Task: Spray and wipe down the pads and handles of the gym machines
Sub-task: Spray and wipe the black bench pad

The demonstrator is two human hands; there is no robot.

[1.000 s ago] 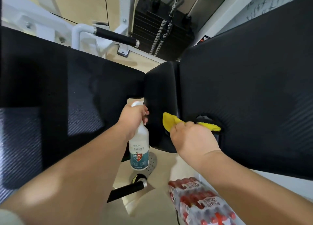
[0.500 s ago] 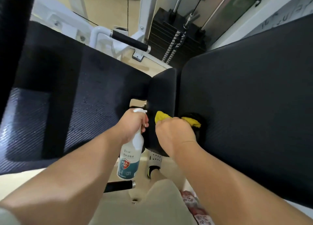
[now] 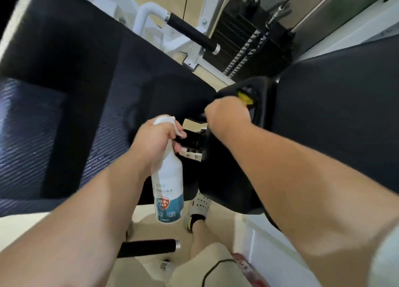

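My left hand [image 3: 156,139] grips the neck of a white spray bottle [image 3: 168,187] with a blue label, held upright in front of the wide black seat pad [image 3: 71,105]. My right hand [image 3: 227,115] grips a yellow cloth [image 3: 245,96], only a corner of which shows past my knuckles, and presses it against the narrow black middle pad [image 3: 257,96]. A large black back pad [image 3: 336,118] fills the right side. One black handle grip [image 3: 190,35] juts from the white frame at the top. Another black handle grip [image 3: 149,246] lies low near my leg.
The black weight stack [image 3: 244,40] with its cable stands behind the pads. My foot in a grey perforated shoe [image 3: 199,206] is on the beige floor below the middle pad. A pack of red-labelled bottles [image 3: 244,265] and a black cord [image 3: 213,269] sit at the bottom.
My right hand has slid the cloth up the middle pad, away from the back pad's lower edge. The camera has moved closer and tilted; the bottle stays in my left hand.
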